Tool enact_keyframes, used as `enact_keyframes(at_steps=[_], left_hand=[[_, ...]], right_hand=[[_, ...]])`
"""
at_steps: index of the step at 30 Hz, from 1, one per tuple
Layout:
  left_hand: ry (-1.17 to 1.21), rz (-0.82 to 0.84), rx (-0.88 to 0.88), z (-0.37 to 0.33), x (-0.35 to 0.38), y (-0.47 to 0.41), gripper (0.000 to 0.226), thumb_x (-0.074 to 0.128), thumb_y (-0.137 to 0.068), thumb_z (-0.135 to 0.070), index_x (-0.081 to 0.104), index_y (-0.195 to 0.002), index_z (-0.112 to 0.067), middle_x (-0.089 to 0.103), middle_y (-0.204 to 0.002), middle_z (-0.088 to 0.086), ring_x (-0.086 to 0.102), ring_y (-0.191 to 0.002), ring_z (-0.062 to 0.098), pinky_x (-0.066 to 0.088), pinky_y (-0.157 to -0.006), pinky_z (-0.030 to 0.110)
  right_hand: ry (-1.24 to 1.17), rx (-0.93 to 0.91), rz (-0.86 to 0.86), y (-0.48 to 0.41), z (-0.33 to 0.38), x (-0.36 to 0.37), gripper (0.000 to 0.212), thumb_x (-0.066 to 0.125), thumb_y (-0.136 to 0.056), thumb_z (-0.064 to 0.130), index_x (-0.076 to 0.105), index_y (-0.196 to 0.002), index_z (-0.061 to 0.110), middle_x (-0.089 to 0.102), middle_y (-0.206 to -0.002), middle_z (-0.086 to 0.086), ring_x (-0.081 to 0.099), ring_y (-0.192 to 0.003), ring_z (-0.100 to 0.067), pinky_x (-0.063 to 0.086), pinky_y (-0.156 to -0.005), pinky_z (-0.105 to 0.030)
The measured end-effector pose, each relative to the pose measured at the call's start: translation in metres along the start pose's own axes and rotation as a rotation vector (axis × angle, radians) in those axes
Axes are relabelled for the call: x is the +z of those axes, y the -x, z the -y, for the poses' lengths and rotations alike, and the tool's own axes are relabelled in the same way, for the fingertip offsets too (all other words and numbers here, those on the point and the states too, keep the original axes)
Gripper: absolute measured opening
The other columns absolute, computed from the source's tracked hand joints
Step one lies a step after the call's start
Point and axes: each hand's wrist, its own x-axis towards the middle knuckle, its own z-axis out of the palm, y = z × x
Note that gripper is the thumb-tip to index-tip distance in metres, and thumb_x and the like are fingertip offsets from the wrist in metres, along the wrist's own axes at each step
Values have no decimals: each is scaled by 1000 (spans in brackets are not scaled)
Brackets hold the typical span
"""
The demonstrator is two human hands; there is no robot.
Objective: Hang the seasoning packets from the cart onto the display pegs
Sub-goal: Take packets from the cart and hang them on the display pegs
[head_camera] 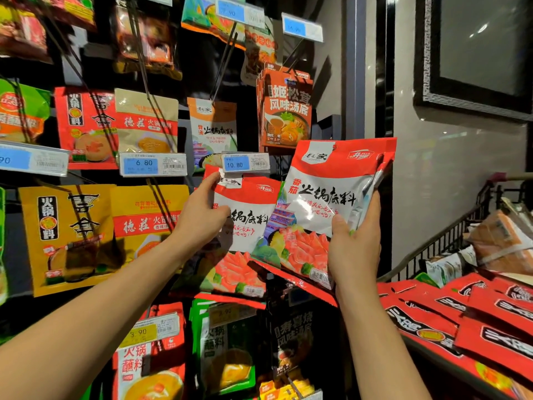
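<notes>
My right hand (356, 246) grips a bundle of red-and-white tomato hotpot seasoning packets (328, 197), held tilted in front of the display's right side. My left hand (202, 215) pinches the top left corner of a matching packet (245, 235) that sits just under the 10.80 price tag (245, 163). I cannot tell whether that packet is on its peg, which is hidden. The cart (461, 298) stands at the lower right, loaded with more red packets (476, 321).
Other seasoning packets on black pegs fill the wall: yellow ones (69, 238) at left, an orange-and-white one (213, 131) above, red mushroom-soup packets (287, 108) upper right, green and black ones below. A grey wall with a dark frame (473, 53) is at right.
</notes>
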Motion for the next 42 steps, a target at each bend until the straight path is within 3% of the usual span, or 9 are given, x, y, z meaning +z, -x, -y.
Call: enact_keyframes(at_steps=[2,4,16,25,28,32,36,40,42], left_hand=[[-24,14,-16,-1,1,-4,72,65,-98,-16,29,-159,-27,39,-160,-4,52,-133,24,45,-103,35],[-48,30,-36,1,2,-8,73,69,-96,-20,31,-159,-27,41,-159,-1,49,-137,29,42,-112,43],[-51,7,-156,13,8,-29,77,72,-95,-21,31,-159,-20,35,-163,6,38,-146,29,38,-117,45],[-499,25,-194,24,19,-25,69,61,-99,-31,28,-159,-24,42,-141,26,45,-129,43,44,-98,49],[-152,-25,-45,-12,16,-2,44,52,-103,-45,52,-143,-24,55,-134,9,58,-113,23,46,-96,38],[381,273,-28,-53,16,27,34,70,-92,-42,63,-120,-24,75,-108,-11,71,-99,6,52,-83,22],[464,250,-6,-48,20,37,48,83,-83,-18,60,-125,-22,77,-109,-6,75,-99,13,59,-83,28],[529,174,-27,-33,19,39,53,84,-82,-13,59,-128,-20,77,-112,-5,74,-102,14,60,-91,35],[563,152,-69,-26,16,37,53,84,-82,-16,59,-128,-26,76,-114,-7,73,-105,13,57,-94,35]], right_hand=[[5,2,-4,0,0,1,69,56,-103,16,26,-157,46,58,-146,8,59,-127,-23,48,-107,-55],[-2,2,-8,0,-1,0,70,57,-103,15,26,-157,46,59,-144,9,60,-126,-23,48,-107,-54],[2,-19,11,-1,-1,-1,70,56,-103,15,24,-159,44,58,-145,7,60,-125,-23,49,-106,-49],[-30,-5,58,3,-1,0,74,57,-102,16,23,-157,52,57,-146,8,57,-129,-21,47,-109,-54],[-87,9,133,2,-2,3,73,58,-102,15,25,-156,51,56,-147,10,58,-130,-17,47,-110,-53],[-180,24,287,5,1,5,71,59,-102,14,29,-157,47,52,-152,10,54,-136,-13,46,-113,-50],[-196,26,380,12,3,6,72,68,-92,33,34,-155,47,56,-148,11,58,-133,-14,49,-110,-50],[-239,13,414,16,6,5,48,62,-102,32,46,-146,43,66,-130,23,65,-118,1,55,-99,-32],[-273,64,425,17,8,6,45,54,-106,37,44,-149,42,64,-136,18,65,-121,-6,56,-101,-41]])
